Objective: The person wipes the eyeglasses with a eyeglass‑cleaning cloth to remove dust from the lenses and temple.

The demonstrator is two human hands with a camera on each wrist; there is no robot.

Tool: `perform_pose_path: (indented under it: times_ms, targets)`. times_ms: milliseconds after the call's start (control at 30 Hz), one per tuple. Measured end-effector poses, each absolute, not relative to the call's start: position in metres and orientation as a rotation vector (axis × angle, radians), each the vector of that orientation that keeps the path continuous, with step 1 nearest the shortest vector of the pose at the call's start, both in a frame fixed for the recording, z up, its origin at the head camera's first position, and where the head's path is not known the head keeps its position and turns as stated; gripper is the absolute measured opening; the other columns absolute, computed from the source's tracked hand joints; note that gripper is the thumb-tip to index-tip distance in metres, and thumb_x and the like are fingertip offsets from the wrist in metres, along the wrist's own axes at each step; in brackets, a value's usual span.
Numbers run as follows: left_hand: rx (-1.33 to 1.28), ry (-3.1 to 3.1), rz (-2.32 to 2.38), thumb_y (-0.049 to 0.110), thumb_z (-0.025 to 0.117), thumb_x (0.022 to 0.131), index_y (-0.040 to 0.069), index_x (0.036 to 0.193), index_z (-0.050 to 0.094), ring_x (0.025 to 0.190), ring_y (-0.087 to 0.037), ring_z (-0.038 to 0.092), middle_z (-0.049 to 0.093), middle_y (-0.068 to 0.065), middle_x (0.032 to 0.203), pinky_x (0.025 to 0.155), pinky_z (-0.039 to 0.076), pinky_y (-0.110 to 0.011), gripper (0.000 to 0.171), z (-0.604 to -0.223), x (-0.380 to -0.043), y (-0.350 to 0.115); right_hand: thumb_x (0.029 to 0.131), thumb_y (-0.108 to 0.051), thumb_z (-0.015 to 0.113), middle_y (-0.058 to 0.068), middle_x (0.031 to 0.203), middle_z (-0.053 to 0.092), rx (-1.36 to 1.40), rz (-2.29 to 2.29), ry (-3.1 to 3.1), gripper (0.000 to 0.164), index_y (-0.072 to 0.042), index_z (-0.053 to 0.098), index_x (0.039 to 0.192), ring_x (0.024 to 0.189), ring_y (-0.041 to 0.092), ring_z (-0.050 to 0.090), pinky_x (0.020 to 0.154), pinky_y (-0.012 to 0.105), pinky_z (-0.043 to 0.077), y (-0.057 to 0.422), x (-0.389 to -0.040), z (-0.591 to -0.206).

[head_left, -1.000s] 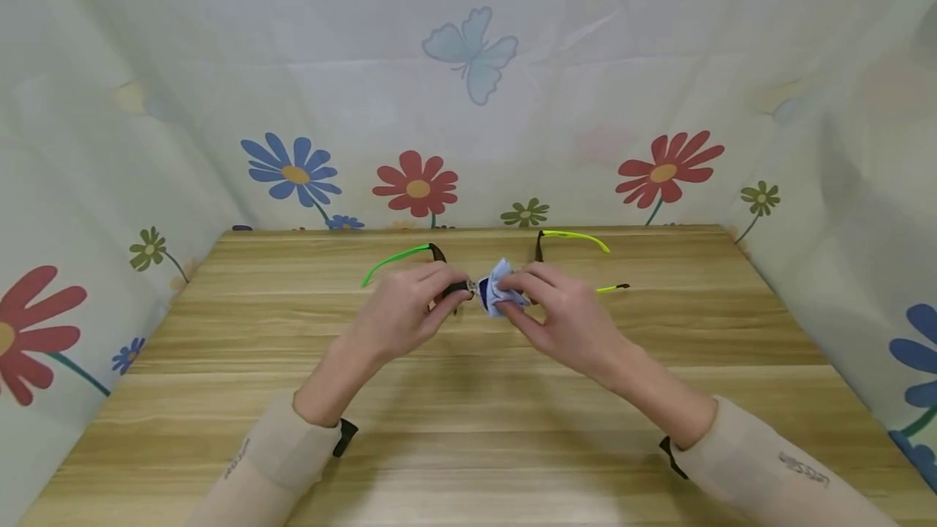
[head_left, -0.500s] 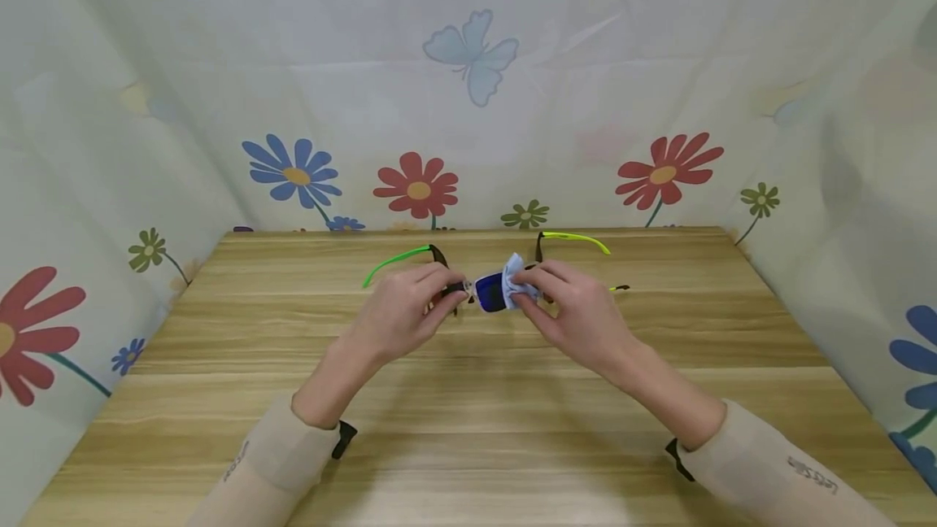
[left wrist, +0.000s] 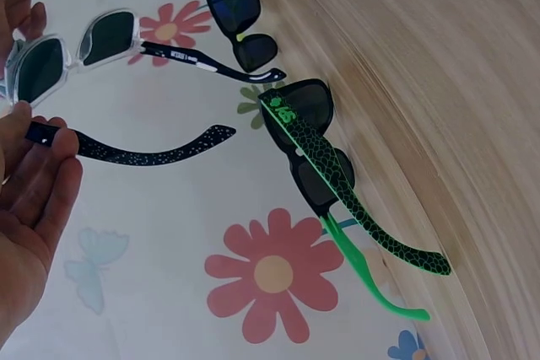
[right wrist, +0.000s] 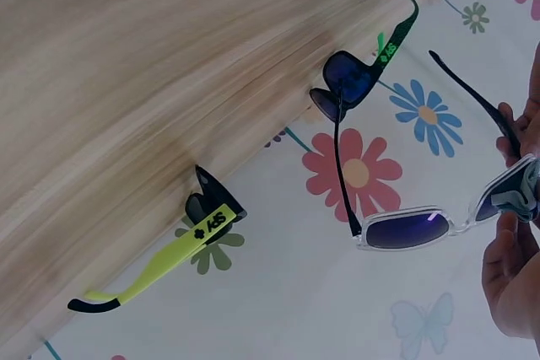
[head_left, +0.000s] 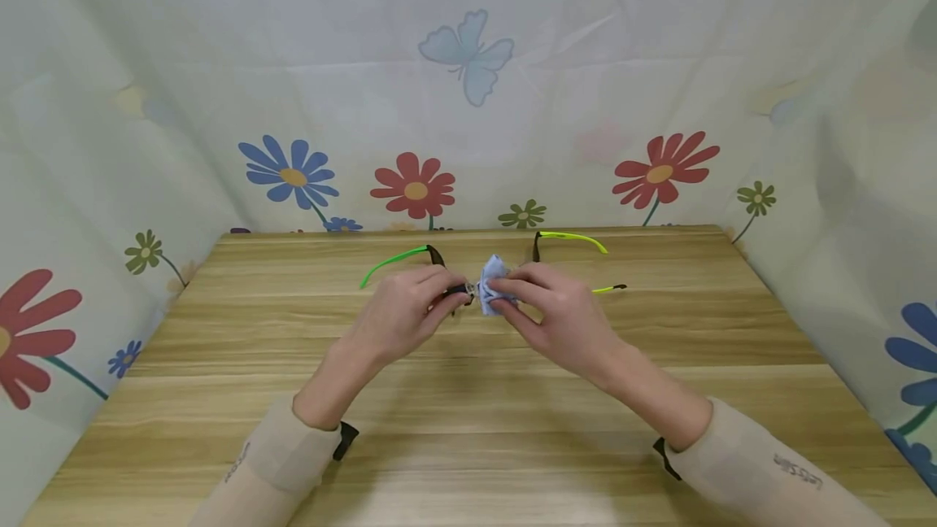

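Observation:
My left hand (head_left: 398, 311) pinches clear-framed sunglasses (left wrist: 110, 37) at one end, near the hinge of a black speckled temple. The sunglasses are held up above the table with both temples unfolded, pointing away from me. In my right hand (head_left: 571, 311) a crumpled light blue cloth (head_left: 494, 287) is pinched against a lens. That cloth hides most of the lens in the head view. The right wrist view shows the other dark bluish lens (right wrist: 409, 229) uncovered.
Behind my left hand lie black sunglasses with green temples (left wrist: 321, 149). Black sunglasses with yellow temples (right wrist: 169, 263) lie behind my right hand. The wooden table (head_left: 468, 446) ends at a flowered curtain (head_left: 329, 96).
The cloth and my right hand first slid right, baring a dark blue lens, then came back left over it. My left hand has kept its hold on the sunglasses, almost still.

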State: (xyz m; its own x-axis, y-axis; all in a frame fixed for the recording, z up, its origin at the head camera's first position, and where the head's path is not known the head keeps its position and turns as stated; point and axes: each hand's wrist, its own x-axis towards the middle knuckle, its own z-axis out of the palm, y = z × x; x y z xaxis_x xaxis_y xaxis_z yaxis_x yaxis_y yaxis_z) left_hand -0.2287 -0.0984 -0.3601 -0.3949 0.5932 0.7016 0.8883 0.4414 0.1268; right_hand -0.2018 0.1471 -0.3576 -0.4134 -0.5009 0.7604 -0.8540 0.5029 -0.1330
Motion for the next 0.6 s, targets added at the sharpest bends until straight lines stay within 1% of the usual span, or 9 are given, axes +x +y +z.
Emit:
perform_pose_path:
  times_ms: [133,333,467,600]
  targets:
    - [-1.245,-2.116,-0.678,0.012,0.081,0.09,0.003,0.101,0.073,0.072,-0.012,0.065,0.072,-0.003,0.088,0.065,0.054,-0.025,0.016,-0.3601,-0.2286,-0.097,0.082,-0.006,0.086,0.007,0.098,0.068,1.126,0.675,-2.074,0.03,-0.003,0.078,0.111,0.082,0.019,0.067,0.063,0.03,0.056,0.1474,-0.201,-0.3572]
    - [-1.252,-2.124,-0.695,0.011,0.081,0.09,0.002,0.101,0.073,0.072,-0.012,0.065,0.072,-0.003,0.087,0.065,0.054,-0.023,0.016,-0.3592,-0.2272,-0.0967,0.082,-0.005,0.087,0.009,0.099,0.068,1.101,0.631,-2.082,0.029,-0.003,0.078,0.109,0.085,0.022,0.07,0.067,0.033,0.059,0.1489,-0.2008,-0.3555]
    - [-1.243,-2.142,-0.699,0.01,0.08,0.091,0.001,0.102,0.073,0.073,-0.013,0.065,0.072,-0.004,0.089,0.065,0.054,-0.022,0.016,-0.3585,-0.2256,-0.0972,0.082,-0.006,0.087,0.01,0.099,0.069,1.042,0.614,-2.094,0.028,-0.003,0.078,0.108,0.081,0.021,0.07,0.064,0.032,0.059,0.1518,-0.2016,-0.3549]
    - [-1.228,-2.151,-0.709,0.009,0.079,0.092,0.001,0.103,0.073,0.072,-0.012,0.064,0.071,-0.004,0.088,0.064,0.053,-0.023,0.016,-0.3587,-0.2245,-0.0986,0.082,-0.006,0.087,0.009,0.096,0.069,0.989,0.62,-2.124,0.028,-0.004,0.079,0.108,0.076,0.02,0.067,0.059,0.03,0.056,0.1562,-0.2031,-0.3563]
